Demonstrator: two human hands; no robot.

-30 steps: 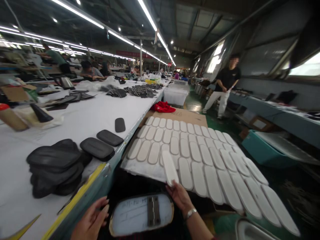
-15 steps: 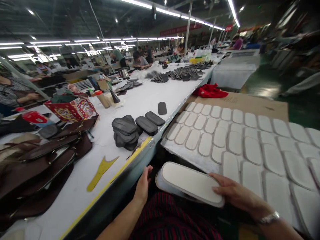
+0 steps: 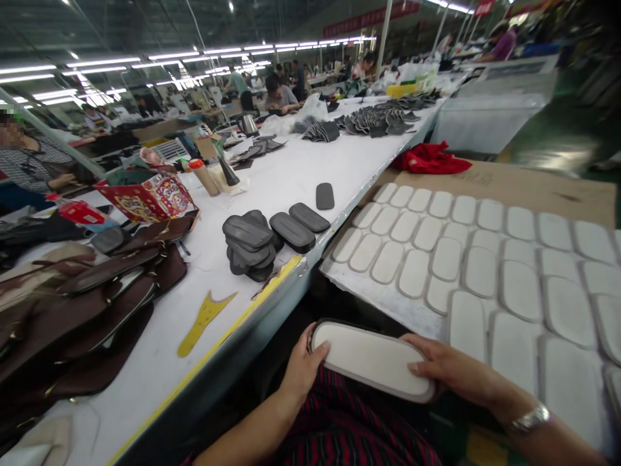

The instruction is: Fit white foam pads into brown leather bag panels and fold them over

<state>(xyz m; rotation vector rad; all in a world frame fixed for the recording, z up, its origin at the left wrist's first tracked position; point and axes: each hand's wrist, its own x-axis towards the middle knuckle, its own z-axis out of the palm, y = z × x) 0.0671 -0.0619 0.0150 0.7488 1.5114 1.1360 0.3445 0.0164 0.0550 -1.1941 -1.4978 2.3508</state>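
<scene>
You hold one elongated white panel [image 3: 371,359] in front of your body, above striped clothing [image 3: 359,424]. It lies directly between your hands, in contact with both, its pale face up and its rounded ends pointing left and right. The right end sits lower in the view than the left.

Left hand [image 3: 306,362]: closed on the panel's left end. The thumb presses on the pale face near the edge; the fingers wrap round the end, partly hidden. Right hand [image 3: 444,369]: closed on the opposite end, thumb on the upper face close to the rim, the other fingers mostly out of sight. A metal-banded watch [image 3: 530,419] is on that wrist. A dark edge shows along the far side and left end of the panel; what forms it cannot be told.

To your right, similar white pieces [image 3: 466,327] lie in rows, some overlapping, with the nearest close to your right hand. Beyond them are a cardboard sheet [image 3: 533,188] and a red cloth [image 3: 434,158].

To your left, the white table [image 3: 272,168] carries a pile of dark pads [image 3: 250,239], with further dark pads [image 3: 294,232] beside it. A yellow forked piece [image 3: 204,323] lies flat nearer you, and brown items [image 3: 82,310] are heaped at far left. A person [image 3: 36,162] is visible behind them.
</scene>
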